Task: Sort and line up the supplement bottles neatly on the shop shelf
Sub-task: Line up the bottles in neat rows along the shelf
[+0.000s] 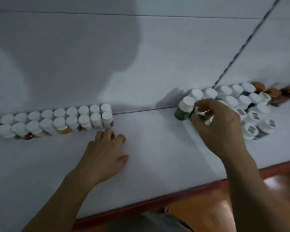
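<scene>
Two neat rows of white-capped supplement bottles (57,120) stand against the back wall on the left of the white shelf (149,148). My left hand (105,154) lies flat on the shelf just in front of the rows' right end, fingers relaxed. A looser cluster of white-capped bottles (231,97) stands at the right. My right hand (219,124) grips a white-capped bottle at the cluster's left end; my fingers hide most of it. A green bottle (182,111) with a white cap stands just left of that hand.
Brown-capped bottles (273,92) sit at the far right behind the cluster. Several white jars with printed lids (266,125) stand at the cluster's front right. The shelf's red front edge (157,200) runs diagonally below; an orange-brown floor lies beneath.
</scene>
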Demonstrator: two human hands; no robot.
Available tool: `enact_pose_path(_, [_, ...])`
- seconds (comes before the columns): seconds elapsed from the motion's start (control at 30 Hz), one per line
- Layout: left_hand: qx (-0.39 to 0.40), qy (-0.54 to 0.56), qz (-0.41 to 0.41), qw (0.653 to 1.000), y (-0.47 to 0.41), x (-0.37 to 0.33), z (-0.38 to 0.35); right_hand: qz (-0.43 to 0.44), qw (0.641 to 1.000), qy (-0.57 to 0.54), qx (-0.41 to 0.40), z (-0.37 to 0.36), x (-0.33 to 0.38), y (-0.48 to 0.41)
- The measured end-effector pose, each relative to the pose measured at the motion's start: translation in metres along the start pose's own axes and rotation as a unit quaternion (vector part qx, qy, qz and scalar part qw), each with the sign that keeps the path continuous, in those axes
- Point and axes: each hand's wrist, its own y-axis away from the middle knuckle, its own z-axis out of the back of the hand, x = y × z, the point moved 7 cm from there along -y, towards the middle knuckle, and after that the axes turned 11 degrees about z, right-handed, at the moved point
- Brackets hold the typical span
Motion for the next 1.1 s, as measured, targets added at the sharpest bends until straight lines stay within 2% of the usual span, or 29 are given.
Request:
enact_pose_path(0.13, [0.029,0.014,-0.072,0.997,-0.013,-0.065,-0.005,-0.015,0.997,0.069,0.024,0.038,-0.060,0.011])
enact_pose_path(0.23, [0.022,0.124,-0.088,0.988,-0.023,-0.108,0.003,-0.006,0.998,0.063,0.029,0.050,-0.097,0.013])
enact_pose_path(0.3, [-0.015,0.210,-0.092,0.973,-0.029,-0.140,0.012,-0.014,0.998,0.056,0.024,0.058,-0.127,0.015])
enact_pose_path(0.43, [-0.152,0.319,-0.123,0.928,-0.029,-0.206,0.034,-0.023,0.998,0.044,0.049,0.070,-0.182,0.016])
enact_pose_path(0.5, [-0.207,0.301,-0.144,0.920,-0.030,-0.244,0.043,-0.040,0.998,0.037,0.041,0.086,-0.215,0.017])
enact_pose_path(0.6, [-0.234,0.239,-0.154,0.930,-0.044,-0.292,0.049,-0.084,0.994,0.057,0.037,0.117,-0.267,0.029])
enact_pose_path(0.73, [-0.176,0.134,-0.143,0.965,-0.072,-0.339,0.039,-0.120,0.993,0.020,0.009,0.154,-0.317,0.041])
enact_pose_path(0.8, [-0.148,0.116,-0.157,0.970,-0.074,-0.357,0.034,-0.087,0.995,-0.043,0.017,0.152,-0.313,0.039])
enact_pose_path(0.93, [-0.153,0.105,-0.188,0.965,-0.059,-0.376,0.025,0.003,0.990,-0.107,0.093,0.102,-0.283,0.032])
enact_pose_path(1.1, [-0.099,-0.022,-0.216,0.971,-0.051,-0.383,0.013,-0.002,0.983,-0.170,0.072,0.059,-0.279,0.029])
